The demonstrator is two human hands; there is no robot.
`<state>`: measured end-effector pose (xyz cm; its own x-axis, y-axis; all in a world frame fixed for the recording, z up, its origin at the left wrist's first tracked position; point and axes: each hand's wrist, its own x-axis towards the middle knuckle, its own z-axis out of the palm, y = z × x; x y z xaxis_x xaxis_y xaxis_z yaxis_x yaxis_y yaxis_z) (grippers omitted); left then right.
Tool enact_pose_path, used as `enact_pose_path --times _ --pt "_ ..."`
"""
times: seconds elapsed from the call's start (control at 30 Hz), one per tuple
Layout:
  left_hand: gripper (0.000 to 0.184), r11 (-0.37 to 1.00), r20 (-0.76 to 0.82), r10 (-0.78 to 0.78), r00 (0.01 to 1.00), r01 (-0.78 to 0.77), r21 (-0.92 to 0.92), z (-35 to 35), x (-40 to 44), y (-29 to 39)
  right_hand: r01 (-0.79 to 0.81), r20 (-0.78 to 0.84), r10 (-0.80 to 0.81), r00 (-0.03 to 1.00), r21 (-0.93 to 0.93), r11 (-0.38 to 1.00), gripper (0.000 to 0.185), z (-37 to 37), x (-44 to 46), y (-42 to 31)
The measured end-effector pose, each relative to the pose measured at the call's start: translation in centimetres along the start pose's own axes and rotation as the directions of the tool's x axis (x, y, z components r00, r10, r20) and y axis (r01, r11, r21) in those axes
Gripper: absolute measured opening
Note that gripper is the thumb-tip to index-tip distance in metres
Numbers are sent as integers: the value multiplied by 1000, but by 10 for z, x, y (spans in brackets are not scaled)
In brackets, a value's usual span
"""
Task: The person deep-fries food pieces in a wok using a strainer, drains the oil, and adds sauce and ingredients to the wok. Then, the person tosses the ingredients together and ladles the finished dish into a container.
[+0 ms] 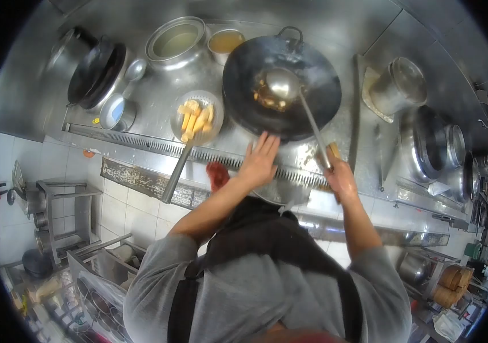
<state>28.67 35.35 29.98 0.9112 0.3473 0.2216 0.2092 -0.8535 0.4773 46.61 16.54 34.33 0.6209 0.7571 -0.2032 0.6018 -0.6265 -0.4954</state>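
A large black wok [321, 94] stands on the steel stove, with a little browned food [270, 100] and some liquid at its bottom. My right hand [341, 176] is closed around the handle of a metal ladle [283, 84], whose bowl is inside the wok over the food. At the wok's near rim, my left hand [258, 163] has its fingers stretched out; whether they touch the rim I cannot tell. A red cloth [217, 175] is beside my left wrist. Left of the wok, a strainer [216, 132] holds yellow, stick-shaped pieces of food [193, 121], its handle pointing toward me.
Behind the strainer stand a big metal pot [175, 43] and a smaller bowl of brownish liquid [225, 43]. Another wok [96, 80] and a small pan [117, 113] are at the left. A tall steel container [404, 83] stands right of a raised divider [359, 114].
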Motion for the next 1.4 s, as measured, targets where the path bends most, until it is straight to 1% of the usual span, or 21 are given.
enact_pose_path --times 0.03,0.07,0.17,0.23,0.37,0.43,0.5,0.53,0.57,0.63,0.67,0.7,0.8,0.87,0.9,0.97,1.0,1.07,1.17,1.3,1.4 --pt "70 989 73 -38 997 27 146 6 -1 4 59 -98 -66 993 -72 996 54 11 5 9" --pt "77 981 118 -48 992 24 194 9 0 5 46 -97 -53 994 -71 996 54 15 13 4" --pt "75 980 69 -47 996 33 198 19 2 1 1 -125 -23 992 -174 985 53 27 32 -19" --pt "74 984 70 -40 997 28 175 19 3 -6 104 -115 -120 986 -135 985 54 27 36 -29" --pt "72 995 100 -71 992 63 81 -6 -3 -1 16 -43 -12 999 83 996 54 2 -4 -13" --pt "72 994 79 -60 995 53 93 -10 -4 -5 72 -100 -61 993 106 992 55 3 -7 -7" --pt "72 994 71 -43 997 35 107 -10 -7 -5 -60 -139 50 989 -66 996 54 6 1 -15" --pt "70 993 87 -71 994 62 104 -8 -4 -7 -29 -180 -3 984 -176 984 52 24 16 -3" --pt "68 991 104 -99 990 89 100 -7 -1 -8 -31 -193 -3 981 -173 984 52 22 18 -11" --pt "67 992 111 -99 989 89 89 -8 2 -9 35 -190 -56 980 -114 993 50 22 21 -28" --pt "65 992 123 -113 986 105 74 -10 2 -10 -15 -125 24 992 73 997 50 27 21 -22" --pt "65 991 121 -113 986 103 80 -13 2 -13 -11 -128 21 992 76 997 50 27 17 -21" --pt "55 997 2 -77 997 77 -3 -30 8 -19 -33 -128 60 990 204 978 51 19 1 -23" --pt "44 996 -207 10 978 -28 -85 -42 23 -29 -6 -141 48 989 287 958 52 14 -10 -18" --pt "44 996 -209 9 978 -27 -85 -48 32 -32 -5 -141 47 989 286 958 52 13 -15 -13" --pt "40 999 -203 -26 979 20 -30 -58 54 -39 -67 -74 118 990 485 872 54 12 -25 -6" --pt "40 999 -206 -22 978 17 -28 -57 67 -45 -64 -79 117 990 485 872 54 8 -32 -9" --pt "40 998 -42 -46 998 48 32 -52 94 -57 -115 16 141 990 671 732 55 -12 -51 -27" --pt "41 992 -9 -20 1000 21 121 -47 123 -60 -142 67 133 989 690 710 51 -17 -71 -27" --pt "50 961 176 -111 978 61 271 -51 141 -51 -113 23 135 991 689 716 50 -22 -92 -30" --pt "53 946 188 -112 976 47 321 -37 138 -55 -123 17 155 988 700 704 53 -25 -102 -31"
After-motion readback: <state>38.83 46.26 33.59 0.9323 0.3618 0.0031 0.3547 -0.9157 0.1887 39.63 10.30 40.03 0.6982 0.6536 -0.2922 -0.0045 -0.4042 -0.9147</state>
